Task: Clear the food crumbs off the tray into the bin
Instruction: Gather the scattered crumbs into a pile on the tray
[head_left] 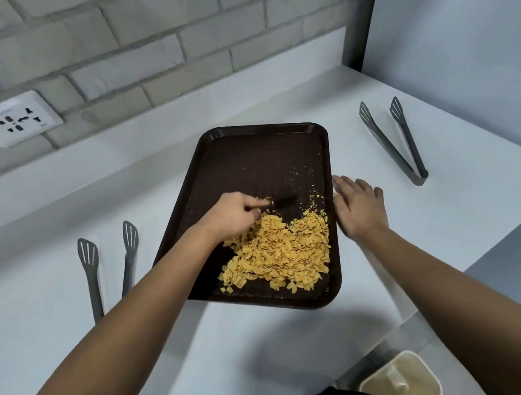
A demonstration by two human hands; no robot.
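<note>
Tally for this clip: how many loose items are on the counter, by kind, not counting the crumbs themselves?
Tongs: 2, one pair left of the tray, one pair right of it
Tray: 1
Small dark brush, held in the left hand: 1
Total: 4

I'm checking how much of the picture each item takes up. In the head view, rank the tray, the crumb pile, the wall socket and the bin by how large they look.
1. tray
2. crumb pile
3. and 4. wall socket and bin look about alike; the bin is cut off by the frame edge, so I won't rank them.
</note>
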